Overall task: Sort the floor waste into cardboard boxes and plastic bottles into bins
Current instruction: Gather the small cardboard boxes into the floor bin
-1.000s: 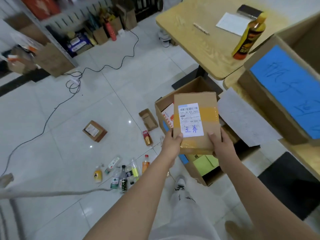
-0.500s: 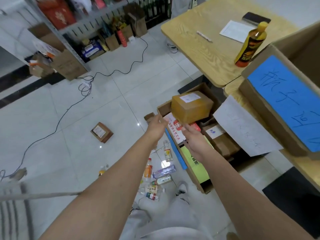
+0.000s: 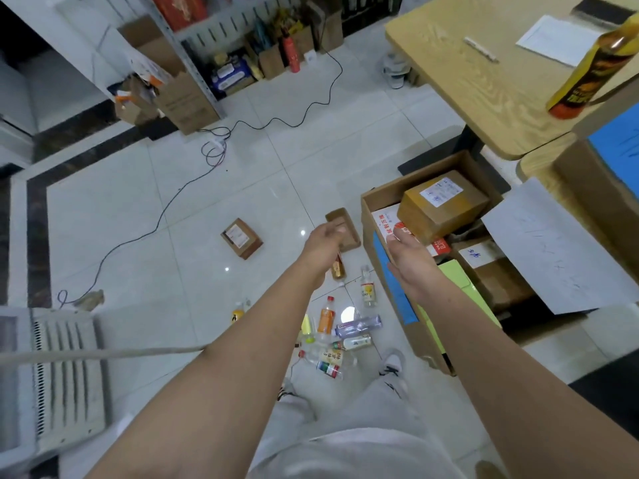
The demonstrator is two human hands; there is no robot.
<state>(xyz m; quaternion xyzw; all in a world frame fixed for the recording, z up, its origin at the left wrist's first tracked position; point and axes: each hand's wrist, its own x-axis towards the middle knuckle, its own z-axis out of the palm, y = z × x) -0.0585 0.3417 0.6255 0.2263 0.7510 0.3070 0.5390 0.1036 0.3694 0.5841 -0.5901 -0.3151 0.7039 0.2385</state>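
A taped brown parcel (image 3: 444, 205) with a white label lies on top of other packages inside the big open cardboard box (image 3: 375, 198) on the floor. Both of my hands are empty and hover just left of that parcel: my right hand (image 3: 409, 255) over the box's left wall, my left hand (image 3: 323, 243) over the floor. A small brown box (image 3: 241, 237) and an open flat carton (image 3: 347, 224) lie on the tiles. Several plastic bottles (image 3: 340, 331) are scattered near my feet.
A wooden table (image 3: 484, 81) with an orange bottle (image 3: 589, 69) stands at the right, above a blue-labelled box (image 3: 608, 174). A black cable (image 3: 179, 198) crosses the floor. Shelving (image 3: 214, 46) lines the back. A white slatted unit (image 3: 55, 378) sits at the left.
Both hands let go of the brown parcel, which dropped onto the packages in the big box. My hands pulled back and now hold nothing.
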